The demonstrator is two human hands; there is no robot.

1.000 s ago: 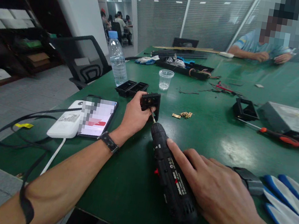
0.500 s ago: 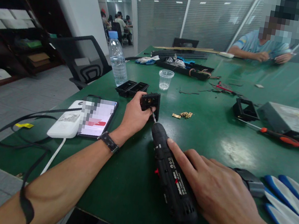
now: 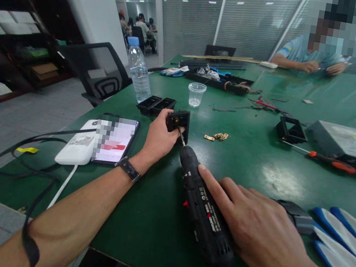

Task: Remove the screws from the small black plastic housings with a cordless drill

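Black plastic housing (image 3: 179, 122) stood on edge on the green counter (image 3: 254, 164), left hand (image 3: 160, 137) pinching it steady; right hand (image 3: 257, 229) wrapped the cordless driver (image 3: 204, 211), bit seated in housing.

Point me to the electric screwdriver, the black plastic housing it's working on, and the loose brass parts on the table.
electric screwdriver (image 3: 202, 206), head view, on the middle of its black body.
black plastic housing (image 3: 180, 120), head view, on its upper face beside the left hand's fingers.
brass parts (image 3: 219, 136), head view, on the small cluster's centre.
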